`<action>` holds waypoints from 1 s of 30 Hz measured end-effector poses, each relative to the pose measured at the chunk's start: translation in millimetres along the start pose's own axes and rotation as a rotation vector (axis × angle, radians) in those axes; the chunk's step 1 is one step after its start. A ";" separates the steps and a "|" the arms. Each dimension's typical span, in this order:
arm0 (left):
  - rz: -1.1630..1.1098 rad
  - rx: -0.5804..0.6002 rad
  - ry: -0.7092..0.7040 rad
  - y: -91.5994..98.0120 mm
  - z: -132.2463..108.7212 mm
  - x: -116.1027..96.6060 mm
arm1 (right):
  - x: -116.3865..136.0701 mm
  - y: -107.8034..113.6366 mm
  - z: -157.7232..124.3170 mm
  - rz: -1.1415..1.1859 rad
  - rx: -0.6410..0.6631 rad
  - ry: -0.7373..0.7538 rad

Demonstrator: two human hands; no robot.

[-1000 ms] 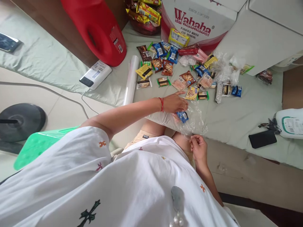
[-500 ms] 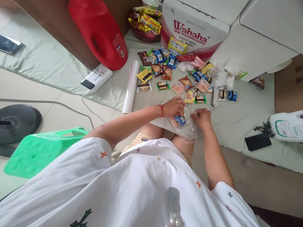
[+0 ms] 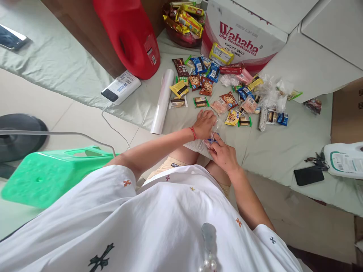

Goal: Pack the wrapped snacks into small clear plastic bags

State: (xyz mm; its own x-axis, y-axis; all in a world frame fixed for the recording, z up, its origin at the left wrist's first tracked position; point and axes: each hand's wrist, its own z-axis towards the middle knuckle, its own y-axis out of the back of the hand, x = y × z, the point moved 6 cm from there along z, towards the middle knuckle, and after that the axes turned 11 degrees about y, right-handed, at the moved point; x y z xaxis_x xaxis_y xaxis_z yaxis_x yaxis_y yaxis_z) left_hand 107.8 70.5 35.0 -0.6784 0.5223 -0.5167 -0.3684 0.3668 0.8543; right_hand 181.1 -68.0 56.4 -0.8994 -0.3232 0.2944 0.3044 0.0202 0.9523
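Several small packaged snacks, pink and blue, are bundled in clear plastic wrap at the front edge of the cloth-covered surface. My left hand, with a red string on its wrist, is at the bundle's far left side, fingers curled onto the wrap. From the right, my right hand presses its fingers on the bundle and grips the wrap there. Both hands partly hide the snacks. Left of them lies a roll of clear film.
Loose snack packets spread beyond my hands, before a Wahaba-style printed carton. A snack bowl, red jug and white power bank stand behind and left. A green stool is at left; a black wallet-like item lies right.
My right hand has moved left with the wrap and now covers part of the snacks. My left hand has shifted slightly off the bundle, toward its far left side.
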 end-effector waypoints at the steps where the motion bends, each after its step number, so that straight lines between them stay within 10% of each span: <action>1: -0.021 0.072 -0.031 -0.5 1.9 6.2 | 3.2 -2.8 -0.9 -0.047 0.015 0.017; 4: -0.163 0.245 -0.182 11.4 4.1 26.9 | 6.7 -5.4 -0.9 -0.123 0.011 0.053; 9: -0.269 0.060 0.045 45.3 4.6 68.7 | 8.4 -7.8 1.0 -0.151 -0.006 0.105; 17: 0.009 0.133 0.150 20.0 -0.8 51.2 | 9.7 -11.4 0.1 -0.153 0.096 0.161; 26: -0.656 0.225 0.352 20.7 -26.2 34.1 | 13.6 -4.7 8.4 -0.212 0.309 0.125; 30: -0.554 0.116 0.280 11.2 -36.7 5.9 | 11.5 -9.1 5.1 -0.205 0.301 0.112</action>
State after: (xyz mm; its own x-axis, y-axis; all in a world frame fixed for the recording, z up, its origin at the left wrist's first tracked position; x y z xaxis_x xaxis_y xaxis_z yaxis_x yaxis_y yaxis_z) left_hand 76.3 49.5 43.6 -0.5530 0.0153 -0.8331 -0.6519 0.6147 0.4440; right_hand 166.4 -67.0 51.5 -0.8870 -0.4507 0.1008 0.0013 0.2159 0.9764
